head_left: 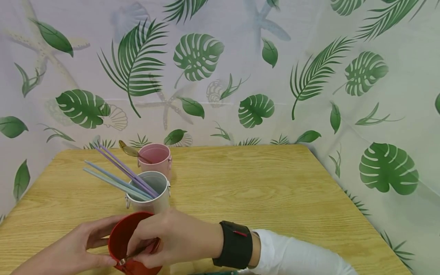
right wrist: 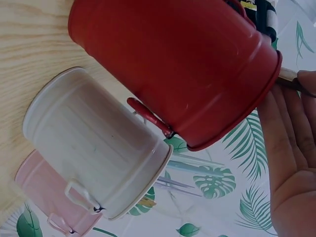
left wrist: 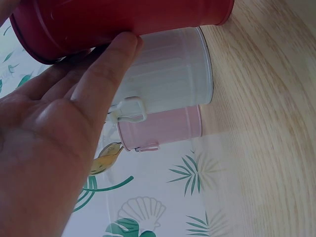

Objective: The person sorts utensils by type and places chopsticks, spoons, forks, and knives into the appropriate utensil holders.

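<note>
The red bucket (head_left: 116, 238) stands near the front of the table, its outer wall large in the right wrist view. My left hand (head_left: 77, 246) holds it from the left, thumb at the near rim and fingers along the far side. Over its mouth, my right hand (head_left: 172, 235) pinches a slim brownish utensil with a shiny end (head_left: 122, 261); the fingers cover part of it, and I cannot tell its kind. Right behind stands a white bucket (head_left: 154, 205) holding several purple, blue and pale green sticks (head_left: 118, 182).
A pink bucket (head_left: 155, 167) stands farthest back in the row, with an amber spoon (head_left: 130, 149) leaning out over its left rim. The wooden table (head_left: 258, 183) reaches back to a leaf-printed cloth (head_left: 227, 126). White loop handles (left wrist: 131, 109) stick out from the white bucket's sides.
</note>
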`<state>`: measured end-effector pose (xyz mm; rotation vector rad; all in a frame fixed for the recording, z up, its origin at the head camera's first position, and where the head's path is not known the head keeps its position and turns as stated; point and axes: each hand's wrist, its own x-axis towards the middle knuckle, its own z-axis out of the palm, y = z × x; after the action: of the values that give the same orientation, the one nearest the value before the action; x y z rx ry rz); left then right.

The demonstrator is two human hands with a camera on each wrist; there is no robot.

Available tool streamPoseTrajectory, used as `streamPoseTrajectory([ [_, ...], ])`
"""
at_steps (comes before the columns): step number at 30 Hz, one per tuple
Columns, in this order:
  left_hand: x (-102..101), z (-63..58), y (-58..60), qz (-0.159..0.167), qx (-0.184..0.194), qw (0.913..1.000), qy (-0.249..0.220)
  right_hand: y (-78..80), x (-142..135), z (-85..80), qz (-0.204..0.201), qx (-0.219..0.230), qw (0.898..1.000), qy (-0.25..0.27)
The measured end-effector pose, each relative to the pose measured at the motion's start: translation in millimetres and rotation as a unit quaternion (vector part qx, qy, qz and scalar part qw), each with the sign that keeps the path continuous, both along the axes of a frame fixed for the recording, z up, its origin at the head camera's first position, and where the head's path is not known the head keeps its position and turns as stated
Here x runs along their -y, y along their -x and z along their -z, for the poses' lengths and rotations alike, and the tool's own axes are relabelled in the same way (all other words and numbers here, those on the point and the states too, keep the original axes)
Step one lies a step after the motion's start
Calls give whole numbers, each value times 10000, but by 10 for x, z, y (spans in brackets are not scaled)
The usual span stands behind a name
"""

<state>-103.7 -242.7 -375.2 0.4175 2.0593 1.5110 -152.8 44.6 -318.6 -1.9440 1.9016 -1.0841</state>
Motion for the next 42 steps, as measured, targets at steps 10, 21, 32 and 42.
streamPoseTrajectory([
  [10, -8, -3, -10, -58, 70, 10000, -34, -59, 25, 5, -76, -100, 9999, -13],
  [21, 7, 4, -23, -21, 353, 9993, -102, -84, 93, 7, 12, -325, 9992, -221],
  [32, -32, -16, -7, -10, 445, 9990, -31, -103, 83, -36, 215, -554, 9954, -753],
  [42, -18, 14, -13, -42, 423, 9991, -9, -106, 13, -93, 213, -379, 9939, -1010],
])
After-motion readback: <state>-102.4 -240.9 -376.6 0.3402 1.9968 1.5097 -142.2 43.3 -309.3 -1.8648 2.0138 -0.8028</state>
